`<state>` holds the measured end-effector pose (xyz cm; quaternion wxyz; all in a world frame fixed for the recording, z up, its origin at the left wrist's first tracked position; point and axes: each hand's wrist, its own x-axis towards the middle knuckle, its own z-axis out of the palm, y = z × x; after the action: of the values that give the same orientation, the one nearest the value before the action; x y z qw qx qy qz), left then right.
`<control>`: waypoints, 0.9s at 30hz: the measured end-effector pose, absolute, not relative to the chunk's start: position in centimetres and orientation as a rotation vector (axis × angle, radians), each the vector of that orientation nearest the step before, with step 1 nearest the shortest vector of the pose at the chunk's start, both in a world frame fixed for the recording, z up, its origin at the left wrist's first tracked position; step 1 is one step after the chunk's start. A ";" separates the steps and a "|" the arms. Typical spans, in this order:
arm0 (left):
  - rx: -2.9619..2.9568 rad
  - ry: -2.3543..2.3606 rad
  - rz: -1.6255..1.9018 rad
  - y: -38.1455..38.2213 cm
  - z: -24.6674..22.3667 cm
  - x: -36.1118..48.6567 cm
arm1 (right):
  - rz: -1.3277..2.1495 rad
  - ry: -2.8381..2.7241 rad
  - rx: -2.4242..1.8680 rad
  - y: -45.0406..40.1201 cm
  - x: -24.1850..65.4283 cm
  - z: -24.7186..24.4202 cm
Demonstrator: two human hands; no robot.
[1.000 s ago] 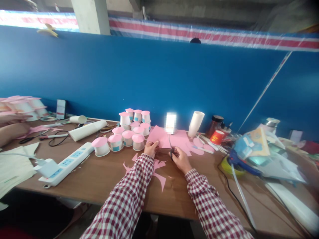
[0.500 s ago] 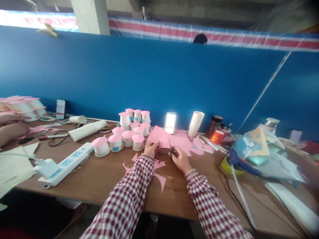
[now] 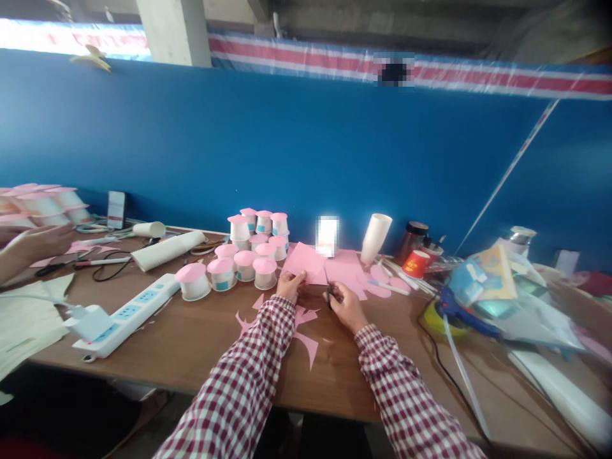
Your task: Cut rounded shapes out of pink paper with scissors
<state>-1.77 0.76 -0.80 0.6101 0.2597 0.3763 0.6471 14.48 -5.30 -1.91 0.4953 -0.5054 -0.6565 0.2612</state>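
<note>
My left hand (image 3: pixel 289 287) pinches the lower edge of a pink paper sheet (image 3: pixel 306 262), fingers closed on it. My right hand (image 3: pixel 348 306) grips a pair of scissors (image 3: pixel 328 292) with dark handles; the blades point away from me and reach the paper's right side. How far the blades are apart is too small to tell. Pink paper offcuts (image 3: pixel 306 347) lie beneath and between my forearms. Left of my hands stand several white paper cups (image 3: pixel 194 290) turned upside down, topped with pink paper discs. Loose pink cut pieces (image 3: pixel 380 289) rest to the right of the sheet.
A power strip (image 3: pixel 138 312) lies on the left of the table. Upright behind the work are a stack of white cups (image 3: pixel 375 236), a red cup (image 3: pixel 415 264) and a dark jar (image 3: pixel 412 239). Plastic bags (image 3: pixel 507 293) crowd the right. A co-worker's hand (image 3: pixel 43 245) is at far left.
My hands, the scissors and the sheet look nearly unmoved. At far left the co-worker's hands have shifted, with fingers now stretched out beside the cups there.
</note>
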 end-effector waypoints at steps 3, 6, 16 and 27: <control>0.606 0.867 1.485 0.7 -0.8 -1.8 | 0.708 -1.553 -1.213 -5.3 14.4 -1.9; 0.616 0.863 1.474 0.7 -0.8 -1.9 | 0.770 -1.520 -1.220 -5.4 14.2 -1.8; 0.605 0.844 1.474 0.7 -0.7 -1.9 | 0.804 -1.483 -1.225 -5.3 14.3 -1.3; 0.629 0.915 1.492 1.3 -1.3 -1.5 | 0.808 -1.512 -1.206 -5.6 14.0 -1.2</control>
<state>-1.48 1.30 -1.31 0.5979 0.2712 0.3942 0.6431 14.05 -5.58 -1.23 0.4992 -0.4984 -0.6251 0.3341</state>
